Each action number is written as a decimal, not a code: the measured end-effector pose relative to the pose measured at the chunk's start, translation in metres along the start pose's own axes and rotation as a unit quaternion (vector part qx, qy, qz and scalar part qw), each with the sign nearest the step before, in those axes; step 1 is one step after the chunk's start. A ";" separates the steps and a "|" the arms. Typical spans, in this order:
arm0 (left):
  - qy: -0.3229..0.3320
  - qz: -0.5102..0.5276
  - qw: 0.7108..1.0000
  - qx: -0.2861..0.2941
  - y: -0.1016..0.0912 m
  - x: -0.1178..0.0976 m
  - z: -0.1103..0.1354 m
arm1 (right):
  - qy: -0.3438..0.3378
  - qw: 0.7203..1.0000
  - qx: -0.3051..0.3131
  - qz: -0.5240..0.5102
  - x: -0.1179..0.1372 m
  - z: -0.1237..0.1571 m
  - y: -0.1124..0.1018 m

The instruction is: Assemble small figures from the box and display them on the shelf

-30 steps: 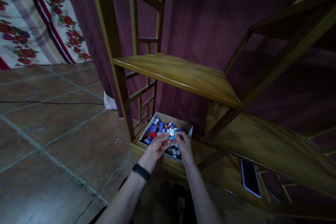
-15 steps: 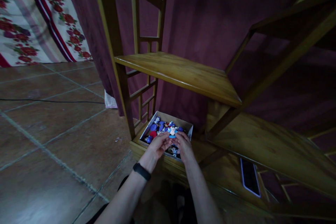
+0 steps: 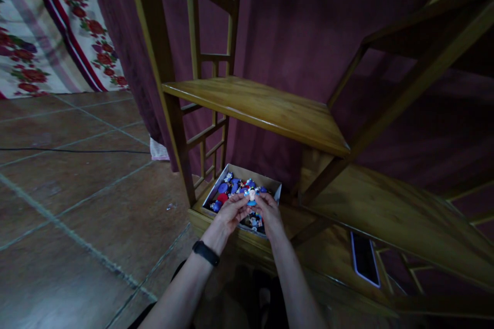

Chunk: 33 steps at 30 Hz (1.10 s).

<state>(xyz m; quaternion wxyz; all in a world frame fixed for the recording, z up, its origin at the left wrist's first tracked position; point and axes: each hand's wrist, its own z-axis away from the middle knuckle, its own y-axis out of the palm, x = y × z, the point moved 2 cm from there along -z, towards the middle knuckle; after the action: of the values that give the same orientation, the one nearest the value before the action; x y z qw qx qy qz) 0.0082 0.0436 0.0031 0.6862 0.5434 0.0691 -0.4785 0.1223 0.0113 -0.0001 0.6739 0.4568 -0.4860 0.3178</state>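
Observation:
A small toy figurine (image 3: 252,196), pale in the middle with blue and white parts and a blue base, is held between my two hands above an open box. My left hand (image 3: 234,211) pinches its left side, and my right hand (image 3: 269,211) grips the right side. Below them, the cardboard box (image 3: 275,184) holds several more figurines in blue, white, red and black. My hands and wrists hide part of the box's near side. A black band (image 3: 206,253) circles my left wrist.
The box rests on the low ledge of a wooden shelf unit (image 3: 254,105), under a higher board. A phone (image 3: 365,258) with a pale rim lies to the right. Behind hangs a maroon curtain (image 3: 278,61). Tiled floor (image 3: 96,190) with a black cable (image 3: 77,150) spreads leftward.
The whole view has shifted slightly left. Both hands stay on the figurine, which sits a little lower between the fingers, its sides more covered by them.

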 end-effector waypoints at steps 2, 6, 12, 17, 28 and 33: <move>0.002 -0.006 1.000 0.002 0.000 0.000 -0.001 | -0.001 1.000 0.001 0.003 0.000 0.001 0.000; 0.013 -0.014 1.000 0.001 0.000 -0.002 -0.001 | -0.010 1.000 0.013 0.001 0.003 0.002 0.002; 0.022 -0.023 0.999 -0.009 -0.001 -0.002 -0.002 | -0.019 1.000 0.000 0.019 0.005 0.001 0.000; 0.033 -0.040 0.999 -0.009 -0.005 -0.002 -0.006 | -0.020 1.000 -0.004 0.010 0.000 -0.001 -0.001; 0.079 -0.032 0.996 0.023 -0.009 -0.006 -0.008 | -0.037 0.997 0.011 0.064 0.001 -0.001 0.000; 0.102 -0.032 0.994 0.031 -0.010 -0.008 -0.011 | -0.037 0.997 0.032 0.065 0.004 0.000 0.006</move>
<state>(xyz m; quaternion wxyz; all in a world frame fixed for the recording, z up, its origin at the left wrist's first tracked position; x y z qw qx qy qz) 0.0015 0.0571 -0.0029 0.6427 0.6078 0.1414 -0.4444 0.1184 0.0138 0.0060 0.6186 0.4565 -0.5289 0.3594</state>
